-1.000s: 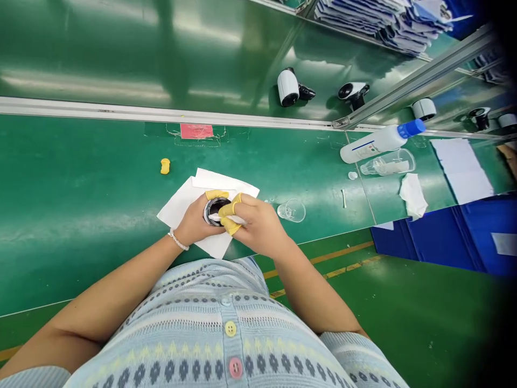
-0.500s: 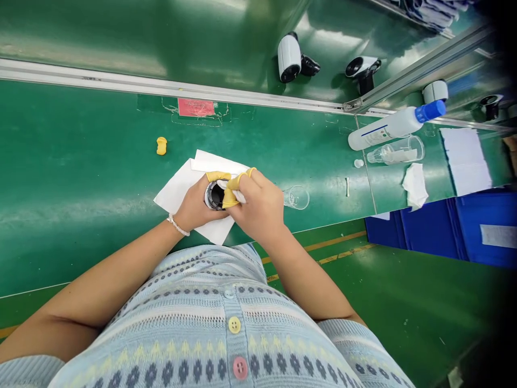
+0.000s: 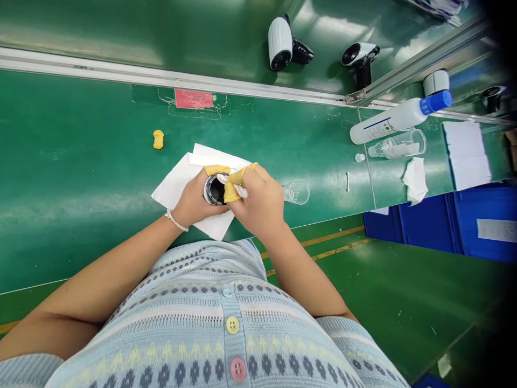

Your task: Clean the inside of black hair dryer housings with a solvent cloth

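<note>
Where the head view looks down on the bench, a round metal-rimmed part with a black interior (image 3: 214, 189) is held over a white wipe sheet (image 3: 173, 188), open end up. It is gripped by the left hand (image 3: 196, 193), curled closed around its side, with a yellow finger cot (image 3: 217, 170) worn on one finger. The right hand (image 3: 258, 206) is partly closed, a second yellow finger cot (image 3: 233, 183) being worn, and a white wiping tip (image 3: 241, 191) is pinched against the rim; cloth or swab cannot be told. A loose yellow finger cot (image 3: 158, 139) is left of them on the green bench mat (image 3: 81, 161). A glass beaker (image 3: 297, 192) lies just right, then a cotton swab (image 3: 347, 181), a blue-capped bottle (image 3: 398, 117), a second glass beaker (image 3: 398, 144) and a crumpled wipe (image 3: 415, 180). White camera housings (image 3: 280, 43) are placed beyond an aluminium rail (image 3: 161, 75).
</note>
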A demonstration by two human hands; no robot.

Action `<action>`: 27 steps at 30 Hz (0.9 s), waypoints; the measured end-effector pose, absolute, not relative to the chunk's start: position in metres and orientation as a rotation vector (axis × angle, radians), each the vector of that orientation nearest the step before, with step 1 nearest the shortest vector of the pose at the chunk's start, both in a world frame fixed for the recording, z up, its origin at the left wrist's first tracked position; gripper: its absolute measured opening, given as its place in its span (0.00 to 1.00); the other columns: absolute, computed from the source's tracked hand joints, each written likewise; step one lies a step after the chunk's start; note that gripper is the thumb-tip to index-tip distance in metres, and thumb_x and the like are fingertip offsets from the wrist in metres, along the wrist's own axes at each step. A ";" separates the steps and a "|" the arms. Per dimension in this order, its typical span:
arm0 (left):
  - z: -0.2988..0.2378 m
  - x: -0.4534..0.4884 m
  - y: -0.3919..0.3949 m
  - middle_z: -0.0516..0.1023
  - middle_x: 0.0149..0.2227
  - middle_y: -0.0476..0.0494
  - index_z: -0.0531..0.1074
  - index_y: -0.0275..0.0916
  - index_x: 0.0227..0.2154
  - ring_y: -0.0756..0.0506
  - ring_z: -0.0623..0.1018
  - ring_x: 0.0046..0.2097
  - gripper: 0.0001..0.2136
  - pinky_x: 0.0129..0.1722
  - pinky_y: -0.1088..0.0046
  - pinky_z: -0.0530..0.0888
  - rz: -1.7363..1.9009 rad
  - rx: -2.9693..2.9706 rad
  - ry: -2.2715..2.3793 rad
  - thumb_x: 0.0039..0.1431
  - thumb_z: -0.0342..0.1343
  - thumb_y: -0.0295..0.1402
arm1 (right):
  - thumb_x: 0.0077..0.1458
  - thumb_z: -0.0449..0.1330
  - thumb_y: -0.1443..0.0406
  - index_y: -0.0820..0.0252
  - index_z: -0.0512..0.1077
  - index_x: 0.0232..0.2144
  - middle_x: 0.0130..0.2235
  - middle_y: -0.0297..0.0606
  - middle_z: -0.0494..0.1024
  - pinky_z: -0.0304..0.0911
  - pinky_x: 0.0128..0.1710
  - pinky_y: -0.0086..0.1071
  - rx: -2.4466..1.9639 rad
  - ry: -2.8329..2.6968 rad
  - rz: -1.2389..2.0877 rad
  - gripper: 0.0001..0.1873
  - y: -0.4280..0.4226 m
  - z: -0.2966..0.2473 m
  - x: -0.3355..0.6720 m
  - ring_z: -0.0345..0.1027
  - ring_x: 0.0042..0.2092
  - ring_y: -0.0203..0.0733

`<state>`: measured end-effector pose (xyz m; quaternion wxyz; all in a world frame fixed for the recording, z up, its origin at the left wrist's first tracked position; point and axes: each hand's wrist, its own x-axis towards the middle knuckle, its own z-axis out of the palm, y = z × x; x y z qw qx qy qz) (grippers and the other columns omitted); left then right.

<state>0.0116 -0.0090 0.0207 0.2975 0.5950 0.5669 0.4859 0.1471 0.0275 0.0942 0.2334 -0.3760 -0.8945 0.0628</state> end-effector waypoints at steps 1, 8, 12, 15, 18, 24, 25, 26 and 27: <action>0.020 0.012 -0.009 0.76 0.46 0.45 0.65 0.41 0.47 0.42 0.77 0.46 0.27 0.44 0.68 0.76 1.294 1.578 1.511 0.43 0.65 0.40 | 0.51 0.50 0.67 0.59 0.64 0.26 0.26 0.33 0.62 0.45 0.24 0.28 -1.024 -2.466 0.209 0.04 0.028 0.096 0.148 0.54 0.26 0.35; 0.022 0.011 -0.009 0.77 0.45 0.47 0.65 0.43 0.46 0.42 0.78 0.45 0.26 0.45 0.68 0.76 1.282 1.537 1.450 0.42 0.64 0.42 | 0.52 0.51 0.67 0.59 0.64 0.25 0.25 0.31 0.60 0.44 0.23 0.28 -0.886 -2.629 0.490 0.06 0.019 0.123 0.152 0.52 0.24 0.33; 0.022 0.011 -0.008 0.76 0.46 0.48 0.65 0.44 0.46 0.43 0.78 0.46 0.26 0.44 0.68 0.76 1.263 1.522 1.475 0.43 0.64 0.43 | 0.56 0.48 0.68 0.59 0.64 0.25 0.26 0.34 0.59 0.46 0.25 0.30 -1.031 -2.446 0.155 0.09 0.018 0.111 0.147 0.52 0.27 0.37; 0.022 0.011 -0.009 0.76 0.46 0.46 0.65 0.43 0.47 0.42 0.77 0.47 0.29 0.45 0.67 0.75 1.237 1.526 1.516 0.41 0.66 0.43 | 0.55 0.49 0.69 0.58 0.62 0.25 0.27 0.35 0.58 0.47 0.28 0.33 -1.096 -2.423 0.011 0.08 0.021 0.096 0.147 0.53 0.30 0.40; 0.021 0.011 -0.010 0.75 0.47 0.44 0.65 0.41 0.48 0.41 0.76 0.48 0.30 0.48 0.67 0.74 1.279 1.545 1.493 0.40 0.67 0.42 | 0.54 0.49 0.69 0.58 0.62 0.25 0.27 0.37 0.60 0.48 0.28 0.33 -1.164 -2.387 -0.053 0.07 0.024 0.090 0.150 0.54 0.31 0.41; 0.020 0.012 -0.010 0.75 0.47 0.44 0.66 0.42 0.48 0.42 0.76 0.49 0.28 0.48 0.68 0.74 1.304 1.547 1.490 0.42 0.66 0.41 | 0.57 0.48 0.68 0.58 0.64 0.27 0.27 0.36 0.63 0.50 0.29 0.32 -1.019 -2.422 0.011 0.08 0.024 0.091 0.150 0.55 0.31 0.40; 0.021 0.012 -0.010 0.75 0.48 0.44 0.66 0.41 0.48 0.42 0.76 0.49 0.28 0.49 0.67 0.74 1.299 1.538 1.487 0.42 0.66 0.42 | 0.57 0.48 0.67 0.58 0.64 0.27 0.27 0.36 0.63 0.50 0.28 0.32 -1.034 -2.422 0.032 0.08 0.024 0.091 0.152 0.55 0.31 0.40; 0.022 0.012 -0.010 0.75 0.48 0.43 0.66 0.41 0.48 0.42 0.76 0.49 0.29 0.49 0.67 0.74 1.295 1.528 1.482 0.42 0.66 0.42 | 0.57 0.48 0.67 0.58 0.64 0.27 0.27 0.36 0.63 0.50 0.28 0.32 -1.050 -2.420 0.045 0.08 0.025 0.093 0.154 0.55 0.31 0.40; 0.022 0.011 -0.010 0.75 0.48 0.43 0.66 0.40 0.48 0.42 0.76 0.49 0.29 0.49 0.67 0.73 1.295 1.521 1.477 0.42 0.66 0.42 | 0.57 0.48 0.67 0.58 0.64 0.27 0.27 0.36 0.63 0.50 0.27 0.31 -1.063 -2.417 0.050 0.08 0.025 0.094 0.156 0.55 0.30 0.39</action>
